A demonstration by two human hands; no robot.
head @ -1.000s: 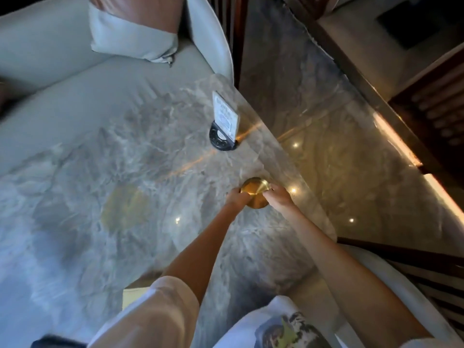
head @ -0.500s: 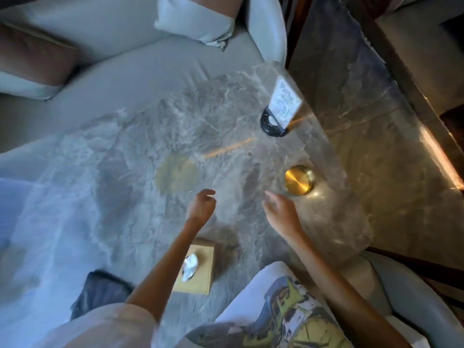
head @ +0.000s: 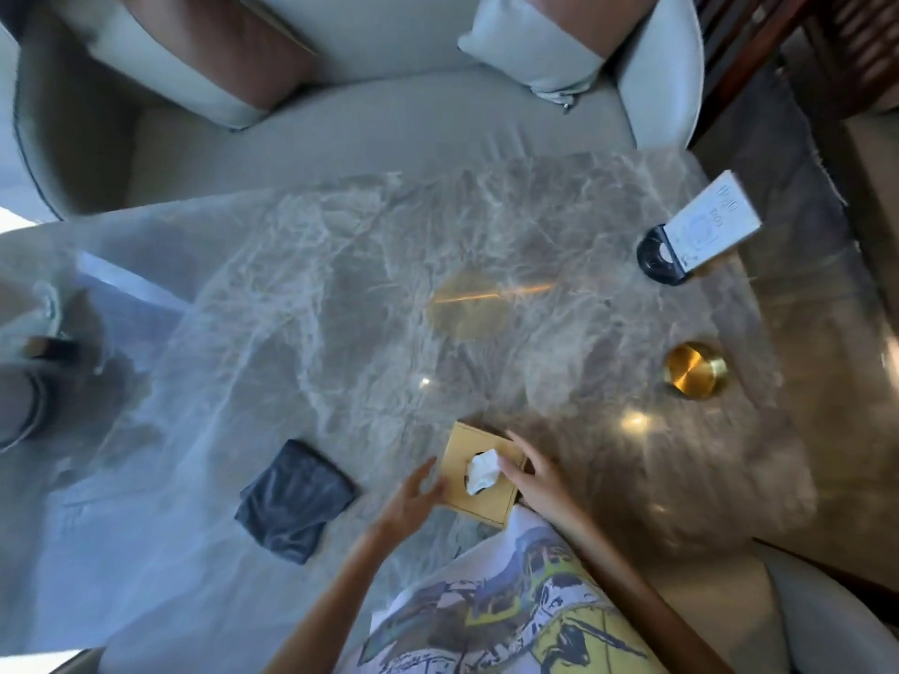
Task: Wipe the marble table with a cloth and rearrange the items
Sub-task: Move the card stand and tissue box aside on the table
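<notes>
A tan square tissue box (head: pixel 474 498) with a white tissue sticking out sits at the near edge of the grey marble table (head: pixel 301 304). My left hand (head: pixel 411 498) lies against its left side and my right hand (head: pixel 537 481) against its right side, fingers spread around the box. A folded dark grey cloth (head: pixel 294 501) lies on the marble to the left of the box, untouched. A round brass container (head: pixel 695 369) stands at the right, and a white sign card in a black base (head: pixel 695 231) at the far right corner.
A pale sofa (head: pixel 369 124) with two cushions runs along the far side of the table. A blurred dark and white object (head: pixel 34 347) sits at the left edge. Glossy stone floor (head: pixel 836 362) lies to the right. A pale seat (head: pixel 822 620) is at near right.
Both hands let go of the brass container, drew back toward me and closed in on the tissue box. The view swung left, bringing the cloth into sight.
</notes>
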